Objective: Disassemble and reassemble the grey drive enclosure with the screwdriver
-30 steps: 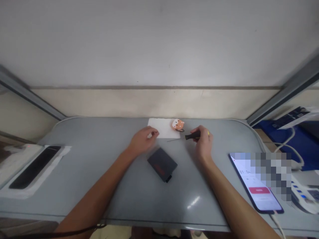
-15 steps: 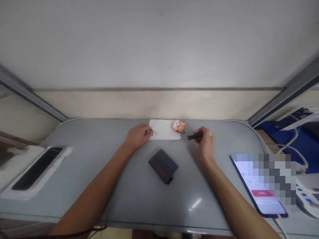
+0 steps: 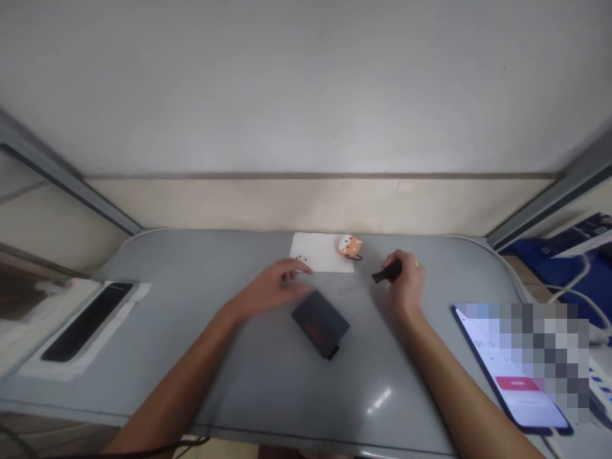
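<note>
My right hand [image 3: 405, 284] is closed around the black handle of a screwdriver [image 3: 386, 272], its thin shaft blurred and pointing left. Fingers apart, my left hand [image 3: 275, 287] hovers by the upper left edge of a dark flat box-shaped device [image 3: 319, 325], which has a reddish mark and a black connector at its lower corner. Whether the left fingertips touch the device cannot be made out. Behind the hands lies a white sheet [image 3: 321, 254] with several tiny dark specks, perhaps screws, at its left. An orange and white animal-faced case [image 3: 349, 247] with a black loop rests on its right end.
At the right, a lit phone [image 3: 516, 389] with a cable plugged in lies on the grey table [image 3: 258, 382]. A white power strip [image 3: 600, 386] sits beyond it. A dark phone-like slab [image 3: 88, 322] lies on white paper at the left. A wall closes off the back.
My left hand has moved from the white sheet's left edge toward the dark device, and its fingers have spread. The screwdriver has turned in my right hand. The view has shifted slightly.
</note>
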`<state>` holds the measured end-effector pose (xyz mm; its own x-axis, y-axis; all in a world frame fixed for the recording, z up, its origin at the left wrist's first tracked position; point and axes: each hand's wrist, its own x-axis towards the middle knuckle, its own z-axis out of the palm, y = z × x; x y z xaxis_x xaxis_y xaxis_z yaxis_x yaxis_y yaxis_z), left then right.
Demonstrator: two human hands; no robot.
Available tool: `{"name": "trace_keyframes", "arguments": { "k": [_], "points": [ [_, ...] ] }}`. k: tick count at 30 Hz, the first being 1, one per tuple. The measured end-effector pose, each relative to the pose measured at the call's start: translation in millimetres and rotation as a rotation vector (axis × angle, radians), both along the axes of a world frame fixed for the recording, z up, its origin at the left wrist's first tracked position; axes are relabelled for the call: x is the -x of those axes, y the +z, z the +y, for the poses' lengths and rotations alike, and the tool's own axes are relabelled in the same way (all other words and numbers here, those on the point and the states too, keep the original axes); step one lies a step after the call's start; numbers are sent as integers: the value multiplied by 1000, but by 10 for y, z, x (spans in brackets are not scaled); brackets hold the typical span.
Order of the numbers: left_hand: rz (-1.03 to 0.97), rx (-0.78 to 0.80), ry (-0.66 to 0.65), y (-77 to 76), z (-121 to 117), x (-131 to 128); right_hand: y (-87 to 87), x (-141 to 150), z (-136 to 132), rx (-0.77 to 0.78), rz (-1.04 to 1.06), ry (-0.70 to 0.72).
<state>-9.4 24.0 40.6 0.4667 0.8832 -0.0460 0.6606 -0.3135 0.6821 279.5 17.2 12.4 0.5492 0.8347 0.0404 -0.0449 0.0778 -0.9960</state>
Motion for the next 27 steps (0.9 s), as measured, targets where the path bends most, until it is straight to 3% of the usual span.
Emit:
{"name": "trace_keyframes", "arguments": {
  "k": [2, 5, 10, 14, 17, 21, 27],
  "points": [
    [-31, 129, -126, 20, -154, 17, 32, -45, -21, -60, -85, 68],
    [-42, 178, -281, -14, -284, 42, 111, -78, -79, -102, -215, 303],
    [-24, 87, -249, -78, -338, 14, 211, 8, -238, -97, -355, 568],
    [44, 77, -216, -113, -369, -79, 251, 135, -352, -141, -425, 684],
    [63, 25, -163, -184, -396, -182, 284, 204, -393, -181, -468, 705],
    [73, -49, -124, -261, -439, -277, 318, 214, -387, -213, -515, 616],
    [57, -14, -200, -197, -461, -190, 324, 141, -351, -221, -545, 541]
  ]
}}
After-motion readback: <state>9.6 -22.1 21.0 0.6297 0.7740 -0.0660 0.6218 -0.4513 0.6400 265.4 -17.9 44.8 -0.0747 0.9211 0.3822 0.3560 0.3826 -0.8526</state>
